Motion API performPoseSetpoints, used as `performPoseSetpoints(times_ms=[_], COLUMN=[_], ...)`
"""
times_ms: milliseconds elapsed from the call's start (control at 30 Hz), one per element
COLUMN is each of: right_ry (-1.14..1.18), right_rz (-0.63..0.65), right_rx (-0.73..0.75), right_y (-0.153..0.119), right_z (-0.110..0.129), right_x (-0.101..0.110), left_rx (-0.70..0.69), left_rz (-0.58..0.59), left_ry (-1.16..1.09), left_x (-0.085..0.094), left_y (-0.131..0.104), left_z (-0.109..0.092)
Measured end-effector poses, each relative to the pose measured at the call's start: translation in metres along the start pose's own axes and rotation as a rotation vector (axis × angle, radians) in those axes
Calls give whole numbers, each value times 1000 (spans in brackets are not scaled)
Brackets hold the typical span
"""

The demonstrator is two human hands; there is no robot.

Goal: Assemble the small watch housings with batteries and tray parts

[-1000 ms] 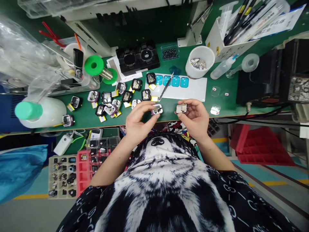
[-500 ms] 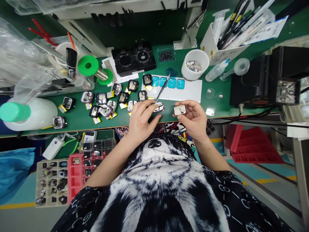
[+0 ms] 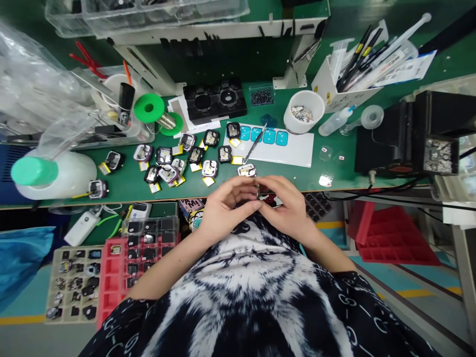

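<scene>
Just off the bench's front edge, both hands meet around a small smartwatch part (image 3: 258, 191), turned edge-on and mostly hidden by fingers. My left hand (image 3: 226, 204) is closed on it with thumb and fingers. From the other side, my right hand (image 3: 284, 202) grips it as well. A white smartwatch case (image 3: 246, 170) lies on the bench just beyond my fingertips. Tweezers (image 3: 255, 144) rest across a white sheet (image 3: 297, 151) bearing blue rounded squares (image 3: 269, 136). Several open watch cases (image 3: 169, 173) with yellow-edged batteries are spread to the left.
A white cup (image 3: 304, 113) of small parts stands behind, beside a pen box (image 3: 344, 96). Left are a solder spool (image 3: 148, 107) and a green-capped bottle (image 3: 55, 173). A black machine (image 3: 394, 144) occupies the right. Compartment trays (image 3: 76, 282) sit below the bench edge.
My right hand has brought the watch part left and toward my body, turning it edge-on. My left hand has left the white case on the bench and now grips the part too.
</scene>
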State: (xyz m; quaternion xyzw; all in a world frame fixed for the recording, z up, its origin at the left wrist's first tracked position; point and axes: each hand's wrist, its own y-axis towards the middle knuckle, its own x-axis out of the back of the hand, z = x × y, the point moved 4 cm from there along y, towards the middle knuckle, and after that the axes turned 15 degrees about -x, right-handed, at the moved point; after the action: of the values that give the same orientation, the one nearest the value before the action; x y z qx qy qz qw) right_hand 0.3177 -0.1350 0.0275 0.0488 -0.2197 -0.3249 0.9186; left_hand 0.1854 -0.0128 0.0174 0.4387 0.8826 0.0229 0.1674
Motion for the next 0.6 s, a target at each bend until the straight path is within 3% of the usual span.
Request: performPoseSetpoints(times_ms=[300,467,600], right_ry=[-26,1,63], right_rz=[-8,-22,39], right_rx=[13,21,30], right_y=[-3,-2,-10], right_z=[1,5,3], right_x=[-3,-3,0], left_rx=[91,254,334], left_rz=[-23,-33,7], left_ry=[-163,-243,-331], left_x=[4,11,12], left_y=[0,-6,-7], left_z=[6,14,11])
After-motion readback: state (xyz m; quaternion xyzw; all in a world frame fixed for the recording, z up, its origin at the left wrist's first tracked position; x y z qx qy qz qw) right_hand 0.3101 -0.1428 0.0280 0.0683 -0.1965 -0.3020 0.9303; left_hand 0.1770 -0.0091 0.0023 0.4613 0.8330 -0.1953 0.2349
